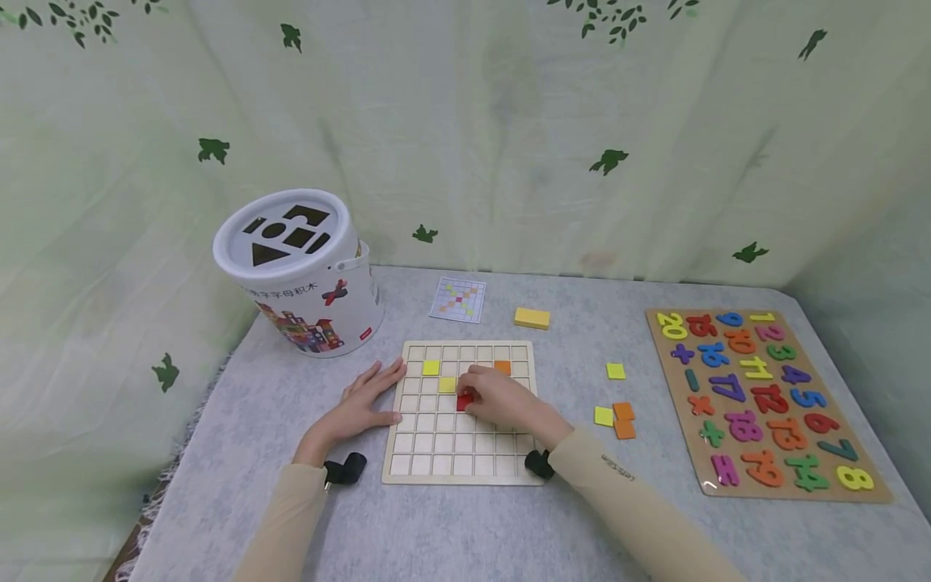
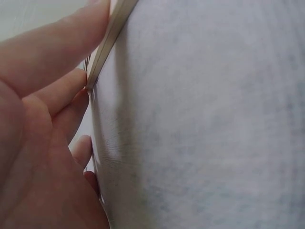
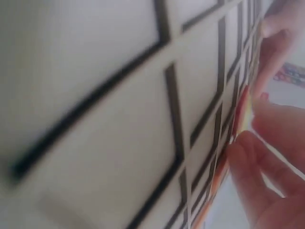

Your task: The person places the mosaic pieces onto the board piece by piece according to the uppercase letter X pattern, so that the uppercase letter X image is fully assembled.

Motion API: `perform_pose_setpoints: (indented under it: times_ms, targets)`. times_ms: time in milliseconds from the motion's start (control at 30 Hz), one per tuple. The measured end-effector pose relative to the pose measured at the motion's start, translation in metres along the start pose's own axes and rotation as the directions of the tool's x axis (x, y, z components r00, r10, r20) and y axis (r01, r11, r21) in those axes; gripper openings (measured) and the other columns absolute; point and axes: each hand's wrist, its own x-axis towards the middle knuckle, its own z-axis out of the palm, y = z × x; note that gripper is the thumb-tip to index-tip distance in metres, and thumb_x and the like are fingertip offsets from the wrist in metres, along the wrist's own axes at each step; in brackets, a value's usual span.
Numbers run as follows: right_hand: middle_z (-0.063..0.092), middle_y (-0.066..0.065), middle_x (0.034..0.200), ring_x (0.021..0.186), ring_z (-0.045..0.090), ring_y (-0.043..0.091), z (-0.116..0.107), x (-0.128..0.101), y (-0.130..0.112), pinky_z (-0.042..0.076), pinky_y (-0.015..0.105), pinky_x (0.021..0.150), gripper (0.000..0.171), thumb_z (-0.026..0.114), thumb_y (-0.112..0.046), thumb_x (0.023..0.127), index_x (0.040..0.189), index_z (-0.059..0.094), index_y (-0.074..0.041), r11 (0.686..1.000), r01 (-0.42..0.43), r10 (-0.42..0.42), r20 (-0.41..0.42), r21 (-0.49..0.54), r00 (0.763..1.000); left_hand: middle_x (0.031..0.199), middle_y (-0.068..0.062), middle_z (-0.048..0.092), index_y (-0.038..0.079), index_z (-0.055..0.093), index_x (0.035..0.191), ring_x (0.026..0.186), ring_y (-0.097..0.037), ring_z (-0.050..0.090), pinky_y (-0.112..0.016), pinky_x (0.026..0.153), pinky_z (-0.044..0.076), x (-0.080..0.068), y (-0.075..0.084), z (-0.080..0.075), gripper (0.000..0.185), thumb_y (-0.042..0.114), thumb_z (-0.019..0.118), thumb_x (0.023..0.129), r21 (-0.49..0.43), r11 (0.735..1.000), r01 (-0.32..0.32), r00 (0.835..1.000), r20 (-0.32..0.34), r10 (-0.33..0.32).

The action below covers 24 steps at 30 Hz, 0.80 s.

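Observation:
A pale wooden grid board (image 1: 422,444) lies on the table. My left hand (image 1: 361,408) rests at its left edge, fingers spread, the thumb touching the side; the left wrist view shows its fingers (image 2: 57,52) along that edge. With bent fingers, my right hand (image 1: 502,398) holds a red square tile (image 1: 463,402) at the middle of the grid. In the right wrist view the fingertips (image 3: 240,148) are close to the red edge. Two yellow tiles (image 1: 431,368) step diagonally toward the red one. An orange tile (image 1: 503,367) sits at upper right. My right hand covers several cells.
Right of the board lie loose yellow tiles (image 1: 616,371) and orange tiles (image 1: 624,429). Behind it are a pattern card (image 1: 458,300) and a yellow block (image 1: 532,318). A white bucket (image 1: 349,311) with its lid tilted stands back left; a number puzzle board (image 1: 691,436) lies far right.

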Motion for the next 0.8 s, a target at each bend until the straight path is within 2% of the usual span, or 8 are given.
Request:
perform_pose_setpoints:
  times_ms: [133, 267, 533, 667, 800]
  targets:
    - [0.059, -0.003, 0.093, 0.081, 0.052, 0.012, -0.011, -0.014, 0.01, 0.046, 0.025, 0.073, 0.016, 0.065, -0.003, 0.087, 0.103, 0.067, -0.006, 0.996, -0.007, 0.012, -0.058, 0.09, 0.998, 0.159, -0.005, 0.015, 0.011, 0.026, 0.152, 0.144, -0.035, -0.003, -0.065, 0.105, -0.001, 0.001, -0.001, 0.001, 0.083, 0.027, 0.072, 0.085, 0.002, 1.0, 0.004, 1.0, -0.001, -0.004]
    - [0.063, 0.001, 0.094, 0.082, 0.055, 0.013, -0.026, -0.04, 0.029, 0.049, 0.028, 0.073, 0.016, 0.067, -0.002, 0.086, 0.102, 0.068, -0.003, 0.987, -0.019, 0.04, -0.131, 0.158, 0.991, 0.159, -0.005, 0.015, 0.011, 0.026, 0.152, 0.144, -0.035, -0.003, -0.064, 0.105, -0.001, 0.001, 0.0, 0.001, 0.083, 0.028, 0.072, 0.085, 0.003, 1.0, 0.009, 1.0, 0.001, -0.009]
    - [0.065, 0.004, 0.096, 0.084, 0.058, 0.017, -0.052, -0.111, 0.078, 0.051, 0.033, 0.072, 0.017, 0.067, 0.001, 0.085, 0.101, 0.068, -0.003, 0.972, -0.17, 0.204, -0.229, 0.159, 0.952, 0.159, -0.004, 0.014, 0.012, 0.025, 0.152, 0.144, -0.035, -0.003, -0.064, 0.106, 0.0, -0.001, 0.002, 0.0, 0.083, 0.029, 0.071, 0.085, -0.003, 1.0, 0.019, 1.0, 0.007, -0.019]
    - [0.065, 0.004, 0.096, 0.086, 0.058, 0.021, -0.06, -0.14, 0.097, 0.052, 0.036, 0.073, 0.017, 0.067, 0.003, 0.084, 0.1, 0.068, -0.002, 0.962, -0.231, 0.26, -0.241, 0.143, 0.935, 0.159, -0.004, 0.014, 0.012, 0.025, 0.153, 0.144, -0.035, -0.002, -0.064, 0.106, 0.0, -0.001, 0.002, 0.0, 0.083, 0.028, 0.071, 0.085, -0.008, 1.0, 0.018, 1.0, 0.006, -0.018]
    - [0.065, 0.003, 0.095, 0.088, 0.059, 0.024, -0.063, -0.16, 0.108, 0.052, 0.041, 0.076, 0.019, 0.065, 0.008, 0.082, 0.097, 0.068, -0.003, 0.954, -0.26, 0.288, -0.228, 0.148, 0.93, 0.159, -0.004, 0.014, 0.012, 0.025, 0.153, 0.144, -0.035, -0.002, -0.064, 0.106, 0.0, -0.001, 0.0, 0.0, 0.083, 0.028, 0.071, 0.085, -0.004, 1.0, 0.017, 1.0, 0.004, -0.017]
